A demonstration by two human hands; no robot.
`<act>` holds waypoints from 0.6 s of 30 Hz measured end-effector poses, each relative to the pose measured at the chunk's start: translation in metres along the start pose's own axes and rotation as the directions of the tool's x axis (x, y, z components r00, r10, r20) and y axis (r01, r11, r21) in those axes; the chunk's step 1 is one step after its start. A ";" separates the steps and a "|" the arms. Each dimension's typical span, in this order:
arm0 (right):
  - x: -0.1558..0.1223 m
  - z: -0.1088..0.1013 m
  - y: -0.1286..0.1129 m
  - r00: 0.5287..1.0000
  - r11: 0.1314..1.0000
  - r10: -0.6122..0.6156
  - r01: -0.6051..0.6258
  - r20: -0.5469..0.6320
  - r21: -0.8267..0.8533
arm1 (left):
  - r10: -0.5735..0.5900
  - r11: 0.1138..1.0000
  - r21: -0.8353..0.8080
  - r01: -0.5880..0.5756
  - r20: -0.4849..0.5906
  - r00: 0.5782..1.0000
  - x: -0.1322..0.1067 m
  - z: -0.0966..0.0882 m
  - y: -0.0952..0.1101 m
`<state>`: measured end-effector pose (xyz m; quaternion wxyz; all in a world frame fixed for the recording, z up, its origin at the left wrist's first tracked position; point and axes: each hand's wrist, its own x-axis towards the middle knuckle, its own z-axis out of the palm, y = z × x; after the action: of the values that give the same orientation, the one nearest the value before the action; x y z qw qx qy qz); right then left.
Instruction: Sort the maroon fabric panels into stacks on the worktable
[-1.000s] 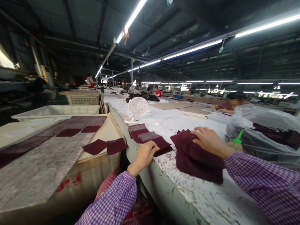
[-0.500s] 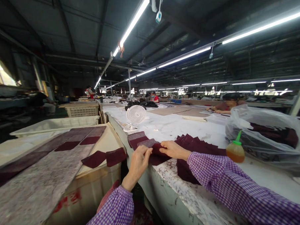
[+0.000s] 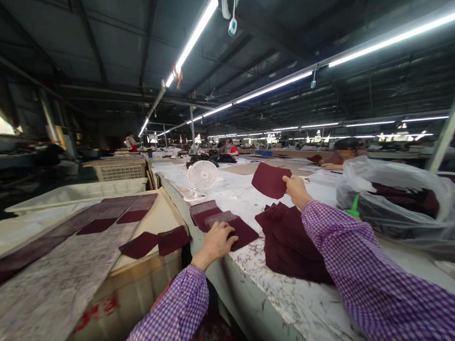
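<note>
A flat maroon fabric piece [image 3: 270, 181] hangs above the table from my right hand [image 3: 297, 190], pinched at its right edge between thumb and fingers. Below it, a heaped pile of maroon fabric [image 3: 290, 243] is partly covered by my right sleeve. My left hand [image 3: 214, 244] lies with fingers loosely spread on a maroon piece [image 3: 243, 233] at the table's edge. Beside that hand are more maroon pieces with a greyish, speckled layer [image 3: 205, 212], overlapping one another.
The white table [image 3: 300, 304] carries a small white fan [image 3: 202, 174], a clear plastic bag [image 3: 399, 203] and a green-tipped bottle [image 3: 354, 208], mostly behind my sleeve. On the left, a cream bin [image 3: 151, 278] bears speckled sheets [image 3: 73, 259] and maroon pieces [image 3: 173, 240]. Other people are farther off.
My right hand has risen away from my left, lifting a maroon piece off the table edge. My left hand has moved slightly down and opened from a pinch. The pile looks more bunched.
</note>
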<state>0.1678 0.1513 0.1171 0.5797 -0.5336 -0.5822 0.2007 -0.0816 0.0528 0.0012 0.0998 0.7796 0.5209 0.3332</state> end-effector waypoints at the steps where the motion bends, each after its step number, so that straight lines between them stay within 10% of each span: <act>1: -0.002 -0.001 -0.004 0.999 0.999 -0.046 0.046 -0.003 -0.022 | -0.011 0.999 -0.051 0.010 -0.011 1.000 -0.001 0.000 0.001; 6: -0.047 0.014 -0.029 0.943 0.932 -0.304 0.324 0.138 -0.160 | -0.118 0.931 -0.356 0.080 -0.086 0.989 -0.008 -0.008 0.020; 8: -0.077 0.019 -0.038 0.872 0.872 -0.404 0.458 0.278 -0.171 | -0.160 0.747 -0.652 0.130 0.013 0.987 -0.015 -0.018 0.032; 9: -0.093 0.020 -0.042 0.800 0.819 -0.458 0.549 0.387 -0.166 | -0.155 0.559 -0.811 0.172 0.102 0.983 -0.019 -0.024 0.037; 12: -0.136 0.017 -0.050 0.347 0.409 -0.524 0.904 0.778 -0.127 | -0.039 -0.026 -0.953 0.302 0.303 0.952 -0.034 -0.037 0.049; 15: -0.165 0.010 -0.055 0.115 0.206 -0.442 0.978 0.890 -0.024 | -0.076 -0.085 -0.942 0.326 0.332 0.940 -0.050 -0.036 0.053; 18: -0.175 -0.002 -0.060 0.096 0.316 -0.472 0.946 0.876 0.067 | -0.238 -0.008 -0.946 0.325 0.318 0.918 -0.064 -0.026 0.055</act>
<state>0.1040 -0.0193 0.0881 0.1042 -0.1392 -0.9805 -0.0911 -0.0714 -0.0322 0.0221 0.6846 0.3869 0.2923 0.5442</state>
